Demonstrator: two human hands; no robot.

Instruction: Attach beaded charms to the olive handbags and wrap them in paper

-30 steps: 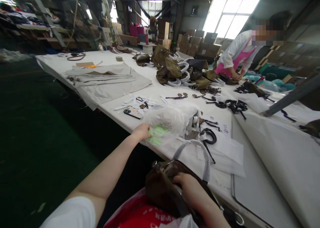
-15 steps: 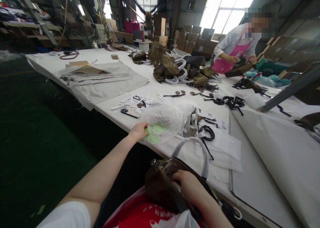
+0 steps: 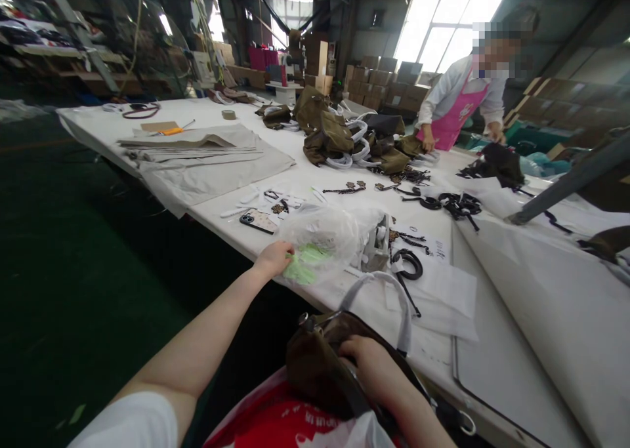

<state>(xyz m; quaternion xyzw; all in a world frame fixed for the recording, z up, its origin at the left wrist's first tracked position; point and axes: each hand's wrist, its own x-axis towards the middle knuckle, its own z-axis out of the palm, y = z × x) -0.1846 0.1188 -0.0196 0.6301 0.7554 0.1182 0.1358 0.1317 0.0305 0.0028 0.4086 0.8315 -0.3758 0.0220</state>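
Note:
At the table's near edge my left hand (image 3: 274, 258) is closed, its fingertips pinching light-green pieces (image 3: 301, 272) whose kind I cannot make out. Some of the green shows through a clear plastic bag (image 3: 319, 228) lying over it. An olive-brown handbag (image 3: 312, 363) with a wrapped handle (image 3: 408, 317) rests in my lap against the table. My right hand (image 3: 367, 359) reaches into its open top and grips the side near the rim; the fingertips are hidden inside.
A phone (image 3: 258, 220) lies left of the plastic bag. Black straps (image 3: 407, 264) and charms lie to its right. Farther back are a pile of olive bags (image 3: 335, 133) and paper sheets (image 3: 197, 149). A co-worker in a pink apron (image 3: 455, 117) stands across the table (image 3: 236, 212).
Both my hands stay almost where they were. Across the table, the co-worker's hands have moved lower and apart, and the dark bag there has shifted. The view has moved slightly.

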